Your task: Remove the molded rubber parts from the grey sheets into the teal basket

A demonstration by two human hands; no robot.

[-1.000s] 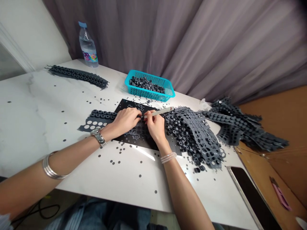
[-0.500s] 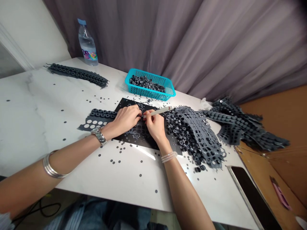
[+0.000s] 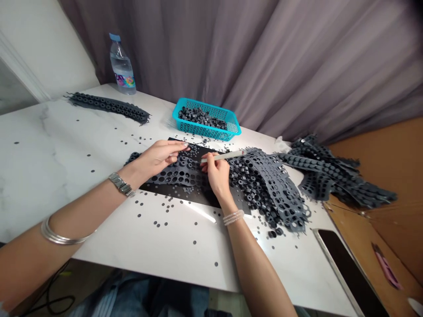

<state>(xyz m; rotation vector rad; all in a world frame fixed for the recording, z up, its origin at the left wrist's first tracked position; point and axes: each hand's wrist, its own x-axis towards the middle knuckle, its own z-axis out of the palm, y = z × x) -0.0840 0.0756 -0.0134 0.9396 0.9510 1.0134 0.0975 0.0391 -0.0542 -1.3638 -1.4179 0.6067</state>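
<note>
My right hand point(image 3: 216, 169) is closed around a slim white pen-like tool point(image 3: 229, 155); its tip is hidden at the fingers. Just left of it, my left hand point(image 3: 161, 156) is raised over a dark grey rubber strip point(image 3: 176, 175), with its fingers stretched out and nothing visible in them. The strip has rows of round holes, and some ring-shaped pieces remain along its far side. It lies on a black mat point(image 3: 153, 189) sprinkled with small round discs. Right of my right hand, loose black rings point(image 3: 253, 185) are heaped beside perforated grey sheet scraps point(image 3: 276, 178).
A turquoise basket point(image 3: 206, 134) at the back holds black rings. Another rubber strip point(image 3: 107, 105) and a water bottle point(image 3: 123, 70) stand at the back left. More strips point(image 3: 343, 176) pile up on the right. A phone point(image 3: 343, 268) and a pink cutter point(image 3: 386, 266) lie nearer.
My left hand has come off the strip and moved left and up, its fingers straightening. My right hand, still holding the white tool, has shifted slightly right.
</note>
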